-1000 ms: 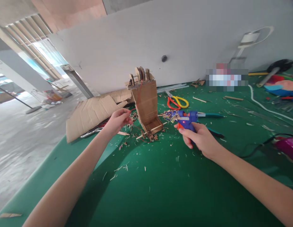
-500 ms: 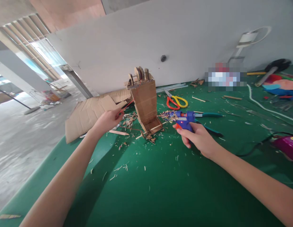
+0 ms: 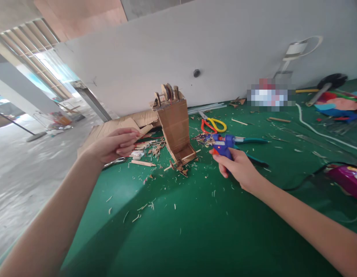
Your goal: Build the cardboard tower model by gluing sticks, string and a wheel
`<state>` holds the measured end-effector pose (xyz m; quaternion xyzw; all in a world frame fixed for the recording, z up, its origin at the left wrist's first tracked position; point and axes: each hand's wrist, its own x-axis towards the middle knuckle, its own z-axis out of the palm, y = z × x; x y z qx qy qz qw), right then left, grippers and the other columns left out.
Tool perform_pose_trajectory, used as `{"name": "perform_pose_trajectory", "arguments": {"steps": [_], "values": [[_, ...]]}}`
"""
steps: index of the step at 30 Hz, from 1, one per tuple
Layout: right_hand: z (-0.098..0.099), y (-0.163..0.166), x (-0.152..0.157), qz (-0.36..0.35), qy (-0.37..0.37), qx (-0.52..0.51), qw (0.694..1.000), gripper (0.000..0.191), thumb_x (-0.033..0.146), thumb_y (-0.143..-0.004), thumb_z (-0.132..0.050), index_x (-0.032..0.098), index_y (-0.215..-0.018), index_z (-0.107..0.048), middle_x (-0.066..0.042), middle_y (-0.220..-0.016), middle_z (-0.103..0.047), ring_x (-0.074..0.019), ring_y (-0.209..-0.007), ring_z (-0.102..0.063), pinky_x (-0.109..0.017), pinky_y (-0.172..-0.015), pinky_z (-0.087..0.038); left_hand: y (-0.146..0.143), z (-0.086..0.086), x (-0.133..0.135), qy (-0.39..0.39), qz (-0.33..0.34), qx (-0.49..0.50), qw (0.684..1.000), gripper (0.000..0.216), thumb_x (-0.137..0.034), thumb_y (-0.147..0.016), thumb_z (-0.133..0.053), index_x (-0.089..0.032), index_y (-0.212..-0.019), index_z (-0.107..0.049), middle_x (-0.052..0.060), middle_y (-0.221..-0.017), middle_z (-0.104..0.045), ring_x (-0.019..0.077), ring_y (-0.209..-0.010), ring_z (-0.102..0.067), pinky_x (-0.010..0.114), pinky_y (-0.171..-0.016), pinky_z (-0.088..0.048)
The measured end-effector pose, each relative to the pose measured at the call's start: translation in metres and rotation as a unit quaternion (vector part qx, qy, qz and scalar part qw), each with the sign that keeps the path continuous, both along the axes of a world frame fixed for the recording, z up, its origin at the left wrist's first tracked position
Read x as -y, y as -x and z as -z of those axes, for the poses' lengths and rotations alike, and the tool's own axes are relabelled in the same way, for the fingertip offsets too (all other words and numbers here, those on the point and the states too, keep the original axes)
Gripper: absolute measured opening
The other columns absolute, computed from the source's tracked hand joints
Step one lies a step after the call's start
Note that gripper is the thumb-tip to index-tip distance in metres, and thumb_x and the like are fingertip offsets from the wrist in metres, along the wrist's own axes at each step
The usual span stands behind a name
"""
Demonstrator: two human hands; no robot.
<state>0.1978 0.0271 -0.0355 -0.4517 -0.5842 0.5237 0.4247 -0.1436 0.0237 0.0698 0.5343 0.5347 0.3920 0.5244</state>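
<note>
My right hand (image 3: 239,165) grips a blue hot glue gun (image 3: 223,145) by its handle, with a finger at the orange trigger and a small red light lit on its body. The gun's nozzle end points left, over a heap of scraps. Left of centre, my left hand (image 3: 115,144) hovers above a flat cardboard sheet (image 3: 109,132), its fingers curled and drawn together; whatever they hold, if anything, is too small to see. Between the hands stands an upright cardboard structure (image 3: 176,123) with round cardboard discs (image 3: 167,92) on top and a thin stick through its base.
Behind the glue gun lie scissors (image 3: 214,125) with red and yellow handles and green-handled pliers (image 3: 253,141). A wooden stick (image 3: 143,163), shavings and scraps litter the green tabletop (image 3: 190,223). A magenta device (image 3: 347,179) and a white cable (image 3: 314,129) are at right.
My left hand has pulled back left and toward me, away from the cardboard structure; the red thread seen at its fingers no longer shows there. My right hand keeps holding the glue gun.
</note>
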Motion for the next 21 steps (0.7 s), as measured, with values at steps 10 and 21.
{"name": "perform_pose_trajectory", "arguments": {"steps": [10, 21], "values": [[-0.021, -0.018, -0.010, 0.235, -0.115, -0.134, 0.956, 0.018, 0.034, -0.075, -0.065, 0.020, -0.087, -0.063, 0.007, -0.045, -0.046, -0.0099, -0.039, -0.041, -0.025, -0.039, -0.032, -0.190, 0.019, 0.022, -0.104, 0.159, -0.235, 0.953, 0.037, -0.032, -0.094, -0.033, -0.014, -0.126, -0.041, 0.006, -0.082, -0.059, 0.0134, -0.063, -0.060, 0.027, -0.055, -0.049], [-0.022, -0.019, 0.003, 0.033, -0.117, -0.016, 0.992, 0.023, 0.038, -0.079, -0.061, 0.019, -0.091, -0.065, 0.008, -0.040, -0.040, -0.0082, -0.034, -0.036, -0.025, -0.038, -0.029, -0.165, 0.038, 0.083, -0.298, 0.478, -0.437, 0.701, 0.032, -0.035, -0.090, -0.052, -0.018, -0.116, -0.056, 0.009, -0.114, -0.063, 0.0224, -0.110, -0.056, 0.032, -0.090, -0.045]]}}
